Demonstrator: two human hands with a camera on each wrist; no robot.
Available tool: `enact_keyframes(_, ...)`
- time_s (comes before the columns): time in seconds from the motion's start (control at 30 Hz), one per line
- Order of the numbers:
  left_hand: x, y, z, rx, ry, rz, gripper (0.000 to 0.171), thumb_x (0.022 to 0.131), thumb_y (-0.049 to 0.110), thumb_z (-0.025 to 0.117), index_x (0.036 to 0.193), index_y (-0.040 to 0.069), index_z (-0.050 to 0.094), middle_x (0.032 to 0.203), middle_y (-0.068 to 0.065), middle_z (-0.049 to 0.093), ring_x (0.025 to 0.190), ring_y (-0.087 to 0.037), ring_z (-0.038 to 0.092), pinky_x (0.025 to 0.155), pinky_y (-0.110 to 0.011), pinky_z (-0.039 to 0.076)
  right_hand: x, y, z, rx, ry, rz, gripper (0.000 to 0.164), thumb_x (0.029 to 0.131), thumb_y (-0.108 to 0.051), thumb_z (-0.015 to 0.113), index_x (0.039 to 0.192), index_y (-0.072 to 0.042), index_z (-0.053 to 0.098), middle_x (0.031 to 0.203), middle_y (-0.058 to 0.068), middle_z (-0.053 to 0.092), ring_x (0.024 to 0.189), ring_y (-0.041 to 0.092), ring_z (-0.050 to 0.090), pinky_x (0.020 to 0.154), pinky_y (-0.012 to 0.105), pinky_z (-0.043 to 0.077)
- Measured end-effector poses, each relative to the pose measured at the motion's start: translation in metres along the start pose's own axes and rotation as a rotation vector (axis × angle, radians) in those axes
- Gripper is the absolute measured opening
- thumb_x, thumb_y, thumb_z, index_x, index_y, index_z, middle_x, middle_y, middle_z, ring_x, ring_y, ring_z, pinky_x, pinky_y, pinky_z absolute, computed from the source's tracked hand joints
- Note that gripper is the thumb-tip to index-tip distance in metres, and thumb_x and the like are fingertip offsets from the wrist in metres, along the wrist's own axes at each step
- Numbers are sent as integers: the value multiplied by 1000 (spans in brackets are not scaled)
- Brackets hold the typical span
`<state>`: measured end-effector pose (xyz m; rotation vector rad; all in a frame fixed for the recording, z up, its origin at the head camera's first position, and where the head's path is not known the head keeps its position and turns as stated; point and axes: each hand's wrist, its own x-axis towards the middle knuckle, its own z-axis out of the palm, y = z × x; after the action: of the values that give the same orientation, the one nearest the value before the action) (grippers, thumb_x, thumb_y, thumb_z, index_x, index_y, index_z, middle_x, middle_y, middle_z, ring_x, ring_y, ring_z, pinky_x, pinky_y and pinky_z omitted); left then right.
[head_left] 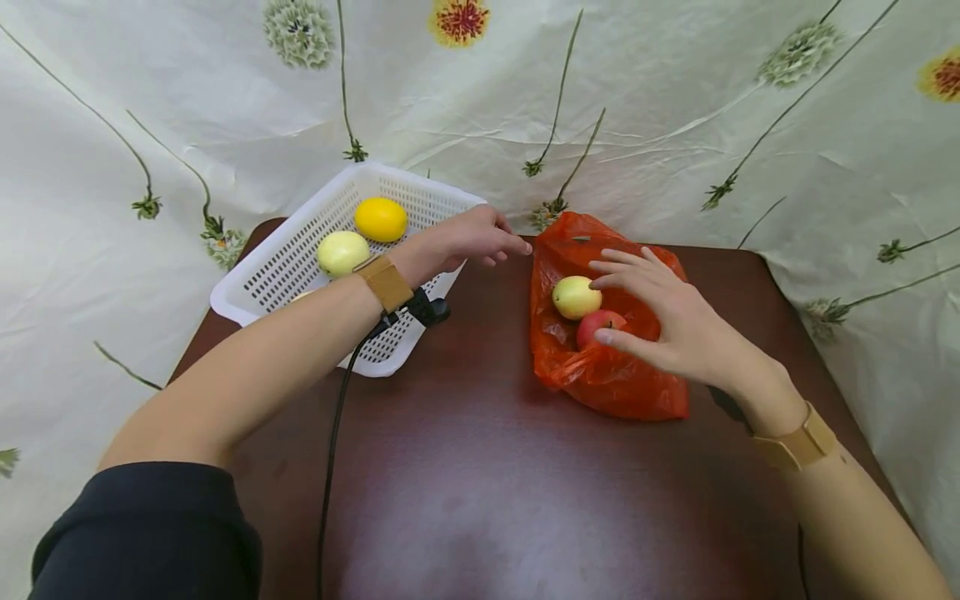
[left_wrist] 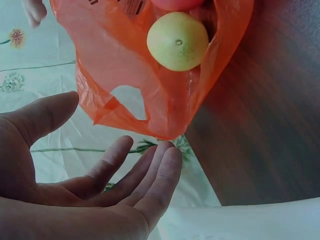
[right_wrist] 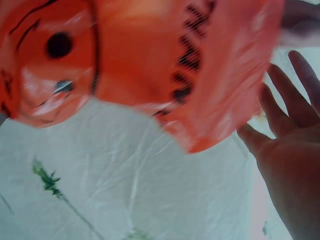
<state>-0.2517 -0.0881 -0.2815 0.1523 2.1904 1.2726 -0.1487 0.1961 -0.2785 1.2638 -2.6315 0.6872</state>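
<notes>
A red plastic bag lies with its mouth spread on the table. In it sit a round yellow-green fruit and a red apple, the apple partly covered by bag film. My left hand is at the bag's left edge, fingers loosely bent and holding nothing. In the left wrist view its fingertips lie close to the bag's rim; whether they touch it I cannot tell. Over the bag's right side is my right hand, fingers spread, thumb near the apple, nothing gripped.
A white slotted basket stands at the left under my left forearm. It holds a yellow lemon, a pale yellow-green fruit and another mostly hidden one. A black cable runs down the brown table. Flowered cloth hangs behind.
</notes>
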Motion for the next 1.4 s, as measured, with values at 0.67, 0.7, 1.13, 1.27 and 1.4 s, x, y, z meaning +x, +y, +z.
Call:
enact_keyframes(0.67,36,15,4,38,35,50,31,88,28,69,71,8,51,62,0,39,67,-20,45,50,-23,38,-8,-14,39,-56,-149,-148,63,77,-41,78,130,-15,55,141,-1,48,135,21,38,116,47,14)
enact_keyframes(0.7,38,16,4,37,44,51,33,88,28,69,69,10,49,60,1,38,66,-20,44,49,-23,38,-8,-14,40,-57,-151,-151,64,77,-39,78,130,-14,55,141,0,48,134,22,39,116,47,14)
enact_keyframes(1.13,66,29,20,344,167,183,28,81,29,76,87,6,63,74,0,48,66,-15,43,57,-23,37,-11,-7,54,-93,-127,-206,49,77,-24,79,120,-9,62,130,2,58,125,25,48,110,46,28)
enact_keyframes(1.27,71,36,26,380,156,201,45,80,29,76,113,5,59,105,-5,57,90,-18,49,72,-25,43,-11,-5,56,-115,-99,-242,42,76,-19,81,113,-8,65,123,4,62,121,25,51,110,48,29)
enact_keyframes(1.4,79,42,31,453,144,212,54,79,30,76,123,6,56,120,-8,57,101,-20,50,86,-27,44,-10,-5,57,-169,-92,-280,35,75,-14,81,107,-7,68,114,5,66,118,26,54,109,50,30)
